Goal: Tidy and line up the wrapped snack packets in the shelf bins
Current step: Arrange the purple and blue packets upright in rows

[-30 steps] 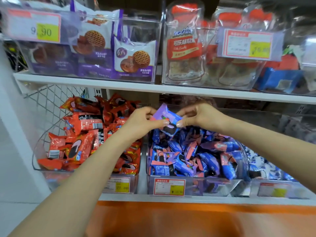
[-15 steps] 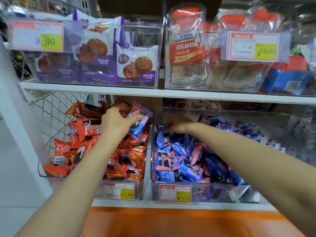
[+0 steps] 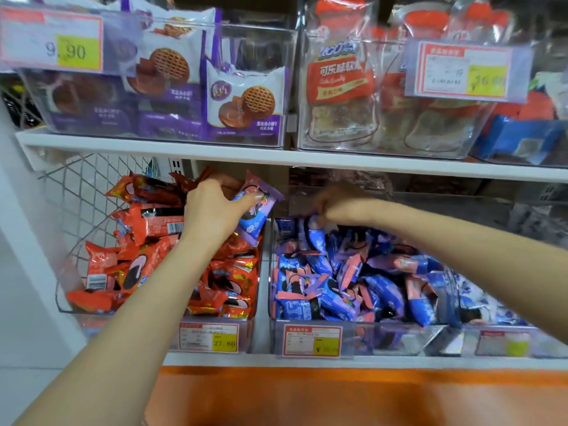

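My left hand (image 3: 212,210) grips a purple and blue snack packet (image 3: 256,210) above the back right corner of the clear bin of orange packets (image 3: 153,256). To its right stands a clear bin (image 3: 310,336) heaped with blue and purple packets (image 3: 353,281). My right hand (image 3: 341,206) reaches into the back of that bin, under the upper shelf. It is in shadow and blurred, with fingers down among the rear packets; I cannot tell whether it holds one.
A white upper shelf (image 3: 276,161) runs just above both hands and carries clear bins of purple cookie bags (image 3: 242,99) and red candy bags (image 3: 338,87). Price tags (image 3: 312,341) hang on the bin fronts. A wire mesh panel (image 3: 76,192) closes the left side. An orange ledge (image 3: 307,395) sits below.
A second ago both hands held the purple packet over the blue bin. My left hand carried it left over the orange bin, while my right hand let go and reached to the blue bin's back.
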